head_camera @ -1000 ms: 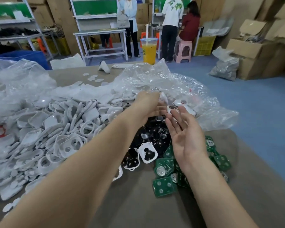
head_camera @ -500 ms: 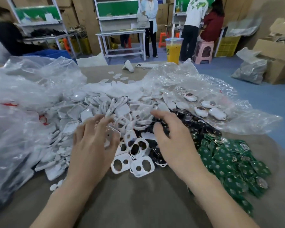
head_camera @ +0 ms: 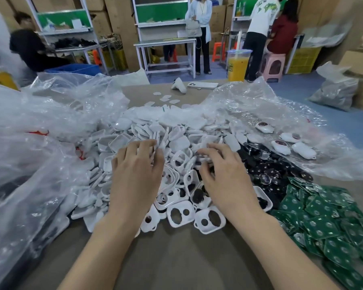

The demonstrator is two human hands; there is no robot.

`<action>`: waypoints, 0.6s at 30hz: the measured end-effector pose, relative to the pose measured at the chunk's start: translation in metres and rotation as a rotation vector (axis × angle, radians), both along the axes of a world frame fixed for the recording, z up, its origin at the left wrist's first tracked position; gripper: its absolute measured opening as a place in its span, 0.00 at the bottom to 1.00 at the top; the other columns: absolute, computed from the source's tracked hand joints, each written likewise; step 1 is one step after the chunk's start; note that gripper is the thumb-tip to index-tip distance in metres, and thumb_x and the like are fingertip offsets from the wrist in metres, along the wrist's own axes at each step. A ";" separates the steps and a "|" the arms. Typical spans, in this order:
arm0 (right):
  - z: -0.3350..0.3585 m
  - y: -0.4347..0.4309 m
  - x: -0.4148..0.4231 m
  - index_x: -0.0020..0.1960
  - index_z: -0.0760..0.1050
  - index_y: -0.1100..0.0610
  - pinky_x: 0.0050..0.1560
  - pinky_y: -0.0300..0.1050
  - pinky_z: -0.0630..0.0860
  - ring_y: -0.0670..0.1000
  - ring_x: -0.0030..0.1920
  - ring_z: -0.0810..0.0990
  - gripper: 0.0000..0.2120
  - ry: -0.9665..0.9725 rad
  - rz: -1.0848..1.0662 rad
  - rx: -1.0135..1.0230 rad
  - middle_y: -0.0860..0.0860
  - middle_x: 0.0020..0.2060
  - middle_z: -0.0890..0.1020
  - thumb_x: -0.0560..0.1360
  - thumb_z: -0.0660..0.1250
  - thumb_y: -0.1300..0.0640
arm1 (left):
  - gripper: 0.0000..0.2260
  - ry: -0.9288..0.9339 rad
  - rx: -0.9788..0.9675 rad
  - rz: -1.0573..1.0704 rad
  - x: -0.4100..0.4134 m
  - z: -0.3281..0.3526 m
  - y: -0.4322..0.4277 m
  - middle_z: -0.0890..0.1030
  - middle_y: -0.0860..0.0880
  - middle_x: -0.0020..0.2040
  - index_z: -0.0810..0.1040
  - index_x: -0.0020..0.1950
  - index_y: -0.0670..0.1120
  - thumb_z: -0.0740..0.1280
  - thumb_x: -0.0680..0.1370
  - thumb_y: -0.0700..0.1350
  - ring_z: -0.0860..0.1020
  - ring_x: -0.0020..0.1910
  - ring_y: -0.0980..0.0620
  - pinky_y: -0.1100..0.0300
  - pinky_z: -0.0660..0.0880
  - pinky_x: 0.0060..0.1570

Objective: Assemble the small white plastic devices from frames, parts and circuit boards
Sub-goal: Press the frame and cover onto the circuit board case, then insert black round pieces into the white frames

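Observation:
A heap of white plastic frames (head_camera: 179,214) with two holes each lies in front of me, merging into white shells (head_camera: 117,143) at the left. My left hand (head_camera: 134,176) rests palm down on the heap with its fingers spread. My right hand (head_camera: 224,176) lies beside it with bent fingers touching the frames, and nothing shows in either hand. Black parts (head_camera: 264,166) are piled to the right of my right hand. Green circuit boards (head_camera: 327,222) spread at the right front. A few assembled white devices (head_camera: 281,146) sit on clear plastic at the right.
Crumpled clear plastic bags (head_camera: 29,143) rise along the left side, and plastic sheeting (head_camera: 281,105) covers the back right. An orange drink cup (head_camera: 237,65) and a white phone (head_camera: 202,85) stand at the table's far edge. Brown tabletop (head_camera: 176,258) shows between my forearms. People work at benches behind.
My hands came back from the far plastic where the assembled devices lie. Both now sit lower and closer together on the heap of white frames.

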State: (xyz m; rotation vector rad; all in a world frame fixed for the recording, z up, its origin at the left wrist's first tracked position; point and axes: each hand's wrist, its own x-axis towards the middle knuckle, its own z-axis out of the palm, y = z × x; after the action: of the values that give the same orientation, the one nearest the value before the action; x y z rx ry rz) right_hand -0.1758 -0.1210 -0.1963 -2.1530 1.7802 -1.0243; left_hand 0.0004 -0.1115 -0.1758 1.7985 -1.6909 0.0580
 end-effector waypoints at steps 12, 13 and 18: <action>0.002 -0.003 -0.012 0.62 0.77 0.47 0.62 0.46 0.71 0.44 0.58 0.73 0.14 -0.255 0.029 0.012 0.42 0.56 0.75 0.80 0.59 0.54 | 0.14 -0.171 0.059 -0.144 -0.018 0.013 -0.006 0.80 0.52 0.54 0.80 0.61 0.49 0.61 0.83 0.55 0.74 0.60 0.47 0.52 0.64 0.64; 0.003 -0.003 -0.012 0.62 0.77 0.46 0.61 0.44 0.71 0.43 0.57 0.73 0.14 -0.279 0.038 0.001 0.41 0.56 0.75 0.80 0.59 0.54 | 0.11 -0.062 0.030 -0.176 -0.017 0.016 -0.003 0.80 0.53 0.52 0.80 0.58 0.50 0.63 0.83 0.54 0.75 0.58 0.49 0.53 0.67 0.63; 0.011 0.006 -0.009 0.66 0.75 0.39 0.52 0.35 0.77 0.40 0.55 0.80 0.14 -0.604 0.316 0.036 0.38 0.59 0.79 0.81 0.64 0.50 | 0.07 0.552 -0.054 -0.364 -0.020 0.029 0.010 0.82 0.57 0.38 0.80 0.44 0.53 0.73 0.77 0.54 0.78 0.35 0.62 0.70 0.73 0.36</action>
State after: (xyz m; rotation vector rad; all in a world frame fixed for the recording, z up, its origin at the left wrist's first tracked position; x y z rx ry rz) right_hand -0.1853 -0.1149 -0.1849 -1.7569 1.1346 -1.3487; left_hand -0.0198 -0.1012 -0.1473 1.2814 -1.5508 -0.4994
